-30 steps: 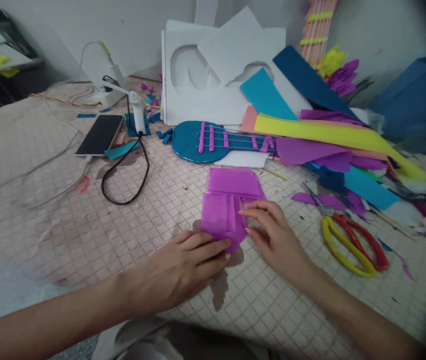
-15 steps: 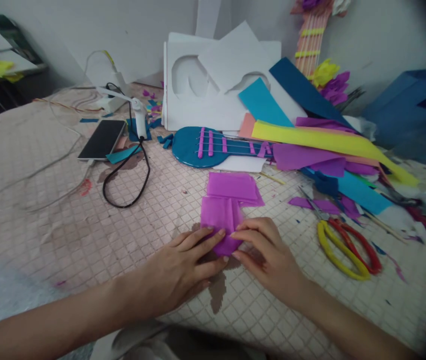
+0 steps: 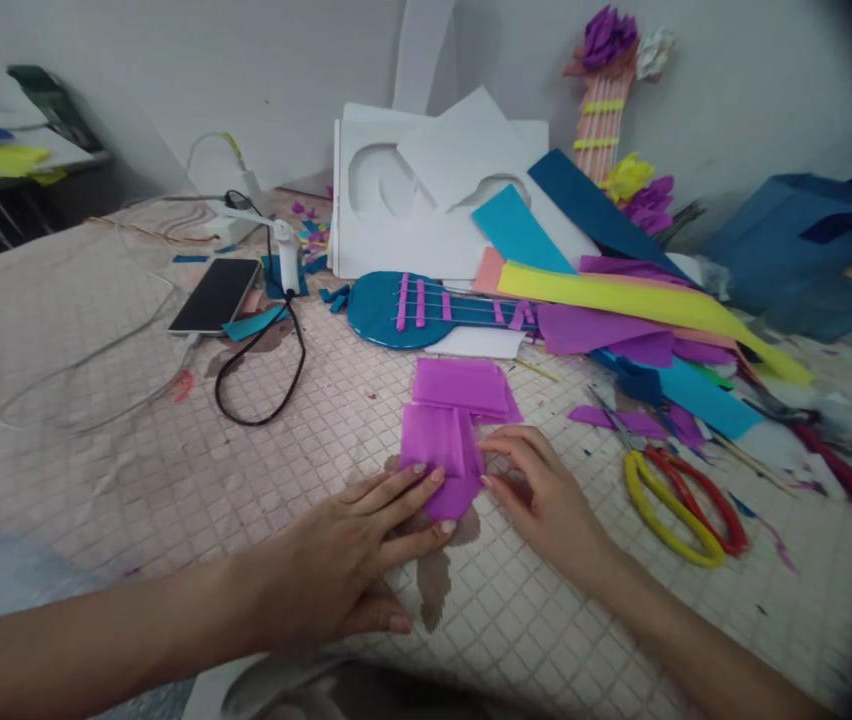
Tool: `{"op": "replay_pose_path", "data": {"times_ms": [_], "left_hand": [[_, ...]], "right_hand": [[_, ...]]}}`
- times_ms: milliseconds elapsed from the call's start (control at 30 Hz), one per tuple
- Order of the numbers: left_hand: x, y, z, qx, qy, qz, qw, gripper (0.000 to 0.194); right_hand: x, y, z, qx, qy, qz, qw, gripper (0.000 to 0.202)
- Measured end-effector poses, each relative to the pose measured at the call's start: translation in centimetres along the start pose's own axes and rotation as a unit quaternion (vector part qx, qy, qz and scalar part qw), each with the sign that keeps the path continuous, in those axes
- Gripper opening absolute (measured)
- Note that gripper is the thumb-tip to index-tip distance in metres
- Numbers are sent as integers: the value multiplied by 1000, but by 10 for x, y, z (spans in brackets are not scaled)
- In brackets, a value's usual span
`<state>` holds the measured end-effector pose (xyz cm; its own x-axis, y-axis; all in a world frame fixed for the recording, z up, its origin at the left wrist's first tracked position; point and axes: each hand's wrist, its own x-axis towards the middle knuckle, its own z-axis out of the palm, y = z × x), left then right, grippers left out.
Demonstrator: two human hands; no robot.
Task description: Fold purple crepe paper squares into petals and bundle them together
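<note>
A folded purple paper piece (image 3: pixel 433 435) lies flat on the table, its near part narrowed by folds. Fingertips of my left hand (image 3: pixel 366 545) rest on its lower left part, with the fingers stretched out. Beside its right edge is my right hand (image 3: pixel 546 500), fingers curved and thumb apart from the index finger, with nothing visible between them. Just beyond, overlapping its far edge, lies a stack of purple paper (image 3: pixel 463 388).
A blue paper guitar (image 3: pixel 396 310) lies behind the stack. Yellow and red scissors (image 3: pixel 685 505) are at the right, near coloured paper strips (image 3: pixel 621 295). A phone (image 3: pixel 214 296) and a looped black cord (image 3: pixel 302 355) are at the left. White boards (image 3: pixel 426 235) lean at the back.
My right hand has drawn slightly right, off the purple paper, and its fingers have parted. My left thumb has spread outward. The whole view has tilted up a little.
</note>
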<state>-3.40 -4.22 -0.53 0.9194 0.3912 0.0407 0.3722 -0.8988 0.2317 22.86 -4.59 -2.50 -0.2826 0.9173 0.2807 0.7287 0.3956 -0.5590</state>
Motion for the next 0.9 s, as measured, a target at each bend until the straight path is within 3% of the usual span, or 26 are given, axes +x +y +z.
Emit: {"op": "replay_pose_path", "data": {"times_ms": [167, 400, 600, 667, 800, 900], "left_hand": [[0, -7, -3, -39, -10, 16, 999, 70], [-2, -12, -2, -70, 15, 32, 997, 80], [5, -13, 1, -84, 120, 0, 989, 42], [9, -13, 0, -65, 145, 20, 987, 32], [12, -10, -3, -13, 131, 82, 988, 33], [11, -9, -3, -4, 88, 84, 993, 36]], "right_hand": [[2, 0, -7, 13, -23, -36, 999, 27], [4, -3, -15, -22, -97, -152, 983, 37], [5, -5, -9, -63, -78, -231, 968, 20], [5, -5, -8, -75, -75, -236, 966, 19], [5, -6, -7, -77, -81, -237, 965, 19], [5, -6, -8, -71, -89, -232, 966, 20]]}}
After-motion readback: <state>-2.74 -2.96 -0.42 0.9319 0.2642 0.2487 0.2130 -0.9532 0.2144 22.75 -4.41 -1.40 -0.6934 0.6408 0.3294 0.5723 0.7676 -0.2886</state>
